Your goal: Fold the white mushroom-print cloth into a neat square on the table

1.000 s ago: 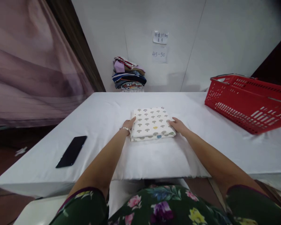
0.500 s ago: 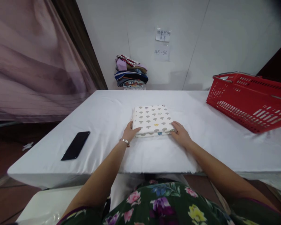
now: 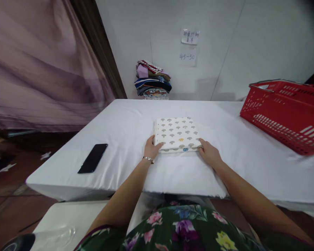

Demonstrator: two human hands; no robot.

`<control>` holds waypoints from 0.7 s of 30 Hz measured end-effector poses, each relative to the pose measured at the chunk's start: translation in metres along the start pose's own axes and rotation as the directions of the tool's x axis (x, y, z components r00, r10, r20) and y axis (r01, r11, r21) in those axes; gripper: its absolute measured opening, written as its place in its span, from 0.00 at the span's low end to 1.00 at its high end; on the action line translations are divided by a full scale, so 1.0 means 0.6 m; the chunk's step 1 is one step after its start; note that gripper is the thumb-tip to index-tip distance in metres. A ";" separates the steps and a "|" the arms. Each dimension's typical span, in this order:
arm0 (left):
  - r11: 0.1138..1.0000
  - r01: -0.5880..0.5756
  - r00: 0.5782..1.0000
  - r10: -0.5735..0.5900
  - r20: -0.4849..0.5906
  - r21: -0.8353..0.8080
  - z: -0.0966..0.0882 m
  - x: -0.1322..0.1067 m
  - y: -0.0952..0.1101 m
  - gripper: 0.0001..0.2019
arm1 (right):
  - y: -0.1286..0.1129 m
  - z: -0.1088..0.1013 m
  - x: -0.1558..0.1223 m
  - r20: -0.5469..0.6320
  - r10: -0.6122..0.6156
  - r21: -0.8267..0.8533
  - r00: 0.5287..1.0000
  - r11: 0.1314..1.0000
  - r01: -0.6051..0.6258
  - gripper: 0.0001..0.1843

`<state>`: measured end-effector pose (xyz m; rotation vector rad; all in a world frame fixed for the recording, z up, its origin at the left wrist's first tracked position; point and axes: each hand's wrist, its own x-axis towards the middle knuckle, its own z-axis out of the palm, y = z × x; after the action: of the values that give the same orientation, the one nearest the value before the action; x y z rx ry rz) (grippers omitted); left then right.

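Observation:
A folded white cloth (image 3: 176, 134) printed with grey mushroom shapes lies flat on the white-covered table (image 3: 131, 122) in front of me. My left hand (image 3: 152, 148) grips its near left corner, thumb on top and the other fingers along the left side. At the near right corner, my right hand (image 3: 208, 151) holds the edge between thumb and fingers; the fingertips are partly hidden. A few coloured mushrooms, one yellow and one blue, show near the front fold.
Left of my hands lies a black phone (image 3: 93, 158). A red plastic basket (image 3: 282, 115) stands on the right. Against the back wall rises a stack of folded fabrics (image 3: 153, 82), with paper notes (image 3: 188, 57) taped above. A pinkish curtain (image 3: 42, 69) hangs at left.
The view has turned slightly left, shifting everything rightward in the picture. Both hands stay on the folded cloth, and my right fingers have shifted a little at its corner.

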<state>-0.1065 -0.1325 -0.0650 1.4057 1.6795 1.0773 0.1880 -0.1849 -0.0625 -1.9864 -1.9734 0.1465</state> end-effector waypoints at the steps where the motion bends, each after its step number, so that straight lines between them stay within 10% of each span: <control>1: 0.999 0.004 1.000 -0.004 0.009 -0.042 -0.002 -0.002 -0.001 0.33 | 0.002 0.000 0.000 0.013 0.002 -0.004 1.000 1.000 -0.002 0.26; 11: 0.986 -0.016 0.998 0.026 0.061 -0.163 -0.050 -0.050 -0.027 0.23 | -0.015 -0.006 0.003 -0.144 -0.341 -0.081 0.929 0.940 0.332 0.27; 21: 0.904 -0.170 0.972 0.219 -0.086 0.392 -0.032 -0.085 -0.021 0.14 | -0.175 0.025 0.044 -0.015 -0.595 -0.058 0.803 0.803 0.594 0.19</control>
<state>-0.1199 -0.1868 -0.0687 1.8179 1.9517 0.9988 0.0842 -0.1585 -0.0399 -1.2811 -2.4898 -0.0924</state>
